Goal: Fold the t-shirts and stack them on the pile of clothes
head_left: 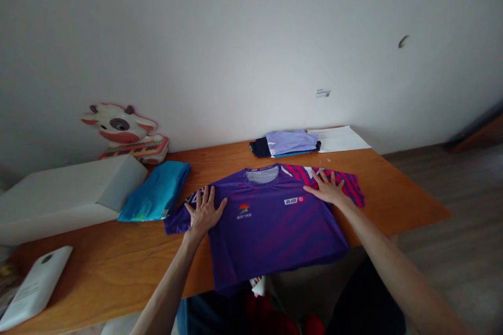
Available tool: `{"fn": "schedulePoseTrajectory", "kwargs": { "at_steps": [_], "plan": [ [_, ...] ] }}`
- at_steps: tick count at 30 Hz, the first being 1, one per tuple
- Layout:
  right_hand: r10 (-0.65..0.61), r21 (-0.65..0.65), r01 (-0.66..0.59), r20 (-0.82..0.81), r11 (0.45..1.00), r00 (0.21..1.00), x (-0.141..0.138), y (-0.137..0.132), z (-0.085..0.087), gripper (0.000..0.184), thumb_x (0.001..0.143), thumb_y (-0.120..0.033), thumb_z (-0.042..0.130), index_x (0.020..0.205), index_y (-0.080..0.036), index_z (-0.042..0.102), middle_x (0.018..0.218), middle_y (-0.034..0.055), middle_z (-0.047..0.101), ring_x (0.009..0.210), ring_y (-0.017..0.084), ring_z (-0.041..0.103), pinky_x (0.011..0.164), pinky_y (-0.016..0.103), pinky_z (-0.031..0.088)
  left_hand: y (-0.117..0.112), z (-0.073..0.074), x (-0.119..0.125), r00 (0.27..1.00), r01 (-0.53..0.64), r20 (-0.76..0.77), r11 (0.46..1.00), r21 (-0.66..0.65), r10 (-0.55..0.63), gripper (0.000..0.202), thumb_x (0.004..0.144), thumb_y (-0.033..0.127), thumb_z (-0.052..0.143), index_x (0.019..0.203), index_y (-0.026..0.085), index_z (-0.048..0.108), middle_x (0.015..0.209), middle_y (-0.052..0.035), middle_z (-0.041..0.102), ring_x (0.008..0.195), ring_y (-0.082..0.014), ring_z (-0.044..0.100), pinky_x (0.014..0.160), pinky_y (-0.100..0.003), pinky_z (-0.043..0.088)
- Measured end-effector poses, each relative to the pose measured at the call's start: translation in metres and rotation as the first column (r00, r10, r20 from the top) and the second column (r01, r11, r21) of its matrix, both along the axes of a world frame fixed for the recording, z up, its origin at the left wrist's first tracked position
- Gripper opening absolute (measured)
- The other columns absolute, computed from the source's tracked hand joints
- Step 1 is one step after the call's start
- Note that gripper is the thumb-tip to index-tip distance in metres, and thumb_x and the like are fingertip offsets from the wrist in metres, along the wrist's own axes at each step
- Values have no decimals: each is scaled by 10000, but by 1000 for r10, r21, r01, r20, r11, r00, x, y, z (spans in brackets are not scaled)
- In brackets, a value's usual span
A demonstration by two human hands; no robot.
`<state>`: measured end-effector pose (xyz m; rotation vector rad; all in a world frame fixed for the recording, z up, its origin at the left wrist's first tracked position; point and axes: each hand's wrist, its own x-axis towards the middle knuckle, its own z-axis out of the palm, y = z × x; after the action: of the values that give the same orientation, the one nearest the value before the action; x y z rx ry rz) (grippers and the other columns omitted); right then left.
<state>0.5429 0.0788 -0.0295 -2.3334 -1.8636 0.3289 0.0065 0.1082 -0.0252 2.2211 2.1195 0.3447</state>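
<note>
A purple T-shirt (271, 230) lies spread face up on the wooden table, its collar toward the wall and its hem hanging over the front edge. Its right sleeve is striped in pink and purple. My left hand (204, 212) rests flat with spread fingers on the shirt's left shoulder and sleeve. On the striped right shoulder lies my right hand (328, 188), also flat with fingers apart. A folded turquoise garment (157, 191) sits just left of the shirt, close to the left sleeve.
Folded clothes, lavender on top (293, 142), lie at the back beside white paper (341, 138). To the left are a white box (74, 191), a cow-shaped toy keyboard (126, 133) and a white device (37, 285). The table's (408, 201) right corner juts out above the floor.
</note>
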Motion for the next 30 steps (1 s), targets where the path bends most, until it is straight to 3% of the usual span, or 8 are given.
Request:
{"fn": "schedulePoseTrajectory", "kwargs": {
  "at_steps": [7,10,12,16,19,22,25,30],
  "plan": [
    [20,8,-20,-24,1000,1000,-10,27,32,1004,886,-853,476,1695,-313,227,1784,105,104,1605,515,-16,1174,841,-24,46,29,10,994,65,96,997,-38,-61,813,997,695,411,1642,202,384,1742,-141,267,1629,-401,130,1250,-753,11],
    [36,302,-6,-93,953,995,-28,-6,50,844,965,-699,503,1656,-241,344,1734,142,290,1609,435,156,1252,741,67,30,47,9,981,91,170,995,38,-97,764,988,611,526,1616,189,422,1729,-151,305,1624,-381,173,1281,-703,34],
    [45,562,80,-205,824,978,-42,-55,48,679,1009,-599,492,1586,-243,453,1641,151,454,1534,378,357,1262,654,224,-8,54,11,960,121,234,982,147,-153,724,969,551,609,1595,224,448,1719,-127,339,1623,-363,191,1294,-682,66],
    [23,687,413,-530,598,847,-69,-199,-7,372,955,-492,648,1200,-216,695,1169,131,720,1107,326,668,1020,521,518,-143,39,30,882,128,413,958,257,-228,573,953,417,684,1496,289,551,1610,-93,507,1563,-347,346,1292,-656,196],
    [-178,476,630,-694,613,698,-85,-289,-67,318,904,-520,702,1041,-234,715,1007,96,718,939,301,675,906,466,545,-254,4,57,787,-134,610,939,316,-93,324,900,346,744,1213,273,703,1329,-119,671,1298,-338,602,1122,-565,476],
    [-276,231,716,-812,659,515,-96,-323,-115,480,833,-569,750,1198,-263,685,1191,100,719,1064,338,690,951,484,559,-322,-32,89,583,-431,809,872,232,73,243,849,392,791,982,243,653,1025,-90,665,996,-283,678,880,-439,584],
    [-273,97,666,-861,740,428,-102,-313,-145,680,756,-577,803,1343,-292,613,1441,107,622,1289,391,620,1090,543,507,-328,-52,109,374,-509,904,861,13,208,594,829,488,801,1310,250,547,1372,-146,572,1255,-330,613,963,-456,586],
    [-270,9,574,-877,819,398,-98,-278,-165,634,672,-548,858,1214,-316,625,1282,44,695,1327,398,606,1173,557,444,-283,-62,97,243,-574,918,809,-125,314,986,774,514,860,1521,248,274,1596,-215,356,1454,-355,468,1185,-548,441]
  ]
}}
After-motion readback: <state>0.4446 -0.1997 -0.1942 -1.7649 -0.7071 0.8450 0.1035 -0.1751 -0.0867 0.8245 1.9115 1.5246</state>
